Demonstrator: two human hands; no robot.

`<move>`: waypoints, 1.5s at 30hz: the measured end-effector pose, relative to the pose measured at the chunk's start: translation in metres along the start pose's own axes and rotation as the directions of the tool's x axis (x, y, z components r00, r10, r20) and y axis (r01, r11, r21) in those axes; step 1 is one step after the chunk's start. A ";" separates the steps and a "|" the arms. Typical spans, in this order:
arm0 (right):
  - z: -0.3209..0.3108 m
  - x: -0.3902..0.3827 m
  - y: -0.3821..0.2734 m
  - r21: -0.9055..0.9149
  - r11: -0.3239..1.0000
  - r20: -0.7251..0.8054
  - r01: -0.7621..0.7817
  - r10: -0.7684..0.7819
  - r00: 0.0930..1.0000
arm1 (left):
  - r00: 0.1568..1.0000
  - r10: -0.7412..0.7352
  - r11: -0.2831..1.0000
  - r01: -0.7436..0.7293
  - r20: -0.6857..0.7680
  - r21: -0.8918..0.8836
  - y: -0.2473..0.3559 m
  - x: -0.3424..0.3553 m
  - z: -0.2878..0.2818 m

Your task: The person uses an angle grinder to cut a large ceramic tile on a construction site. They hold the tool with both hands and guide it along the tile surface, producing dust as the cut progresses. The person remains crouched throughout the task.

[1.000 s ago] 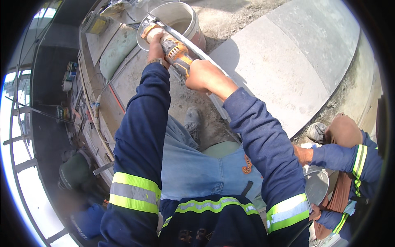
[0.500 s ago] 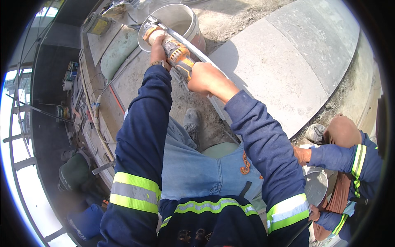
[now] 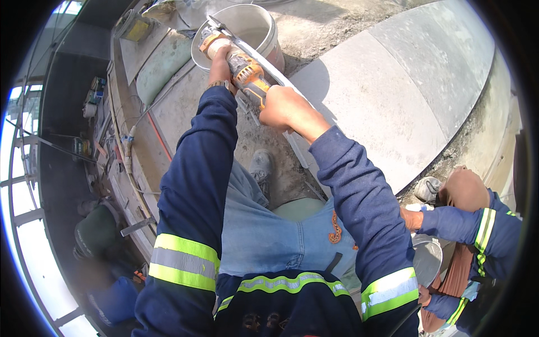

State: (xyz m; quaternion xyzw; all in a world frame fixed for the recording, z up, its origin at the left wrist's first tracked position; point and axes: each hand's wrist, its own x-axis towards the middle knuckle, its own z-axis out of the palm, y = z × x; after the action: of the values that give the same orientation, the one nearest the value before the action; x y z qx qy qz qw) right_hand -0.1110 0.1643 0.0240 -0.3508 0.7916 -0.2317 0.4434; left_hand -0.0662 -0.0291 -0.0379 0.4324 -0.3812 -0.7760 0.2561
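My left hand (image 3: pixel 220 64) is closed around the front of a dusty orange-and-grey power tool (image 3: pixel 247 69), which looks like an angle grinder. My right hand (image 3: pixel 281 108) grips its rear body, fingers curled. The tool's head lies against a long, narrow pale strip (image 3: pixel 263 62), whose far end reaches over a white bucket (image 3: pixel 266 40); the exact contact is hidden. A large grey slab (image 3: pixel 382 106) lies to the right of the strip, and my grey shoe (image 3: pixel 261 168) rests on the dusty ground below.
At right a co-worker (image 3: pixel 477 224) in navy sleeves handles a grey bucket (image 3: pixel 426 258). Another person (image 3: pixel 112 295) crouches at lower left. Along the left lie a pale green sack (image 3: pixel 160 73), a red rod (image 3: pixel 158 135), cables (image 3: pixel 128 157) and a dark wall (image 3: pixel 70 50).
The tool and both my hands have shifted slightly right and downward in the picture, still gripping. The co-worker at right has moved a little lower.
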 end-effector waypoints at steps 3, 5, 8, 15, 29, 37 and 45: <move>-0.001 -0.001 -0.001 -0.009 1.000 0.002 -0.024 0.024 1.000 | 1.000 0.001 1.000 0.000 -0.028 0.014 -0.005 0.001 0.001; -0.003 -0.001 -0.005 -0.033 0.998 0.030 -0.054 0.055 0.998 | 1.000 0.003 1.000 -0.002 -0.016 0.015 -0.002 0.005 -0.002; 0.003 0.007 -0.003 -0.058 0.997 0.009 -0.041 0.042 0.999 | 0.999 -0.003 1.000 0.004 -0.035 0.019 -0.004 0.008 -0.005; 0.004 0.012 -0.001 -0.041 0.997 0.021 -0.061 0.062 0.998 | 0.998 -0.007 0.999 0.009 -0.061 0.031 -0.004 0.007 0.000; 0.005 0.014 -0.002 -0.038 0.998 0.020 -0.048 0.049 0.999 | 1.000 0.009 1.000 -0.008 -0.030 0.029 -0.004 0.013 -0.005; 0.000 0.008 -0.006 -0.042 0.998 0.043 -0.055 0.057 0.997 | 1.000 0.015 1.000 -0.015 0.011 -0.009 -0.004 0.011 -0.007; -0.006 -0.001 -0.007 -0.014 0.998 0.053 -0.062 0.063 0.997 | 0.999 0.044 0.997 -0.043 0.014 -0.067 -0.011 -0.004 -0.002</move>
State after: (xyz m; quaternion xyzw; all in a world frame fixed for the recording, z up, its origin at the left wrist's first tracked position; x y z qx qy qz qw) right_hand -0.1138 0.1607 0.0322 -0.3347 0.7914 -0.2034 0.4694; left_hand -0.0633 -0.0208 -0.0456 0.4095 -0.3663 -0.7857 0.2841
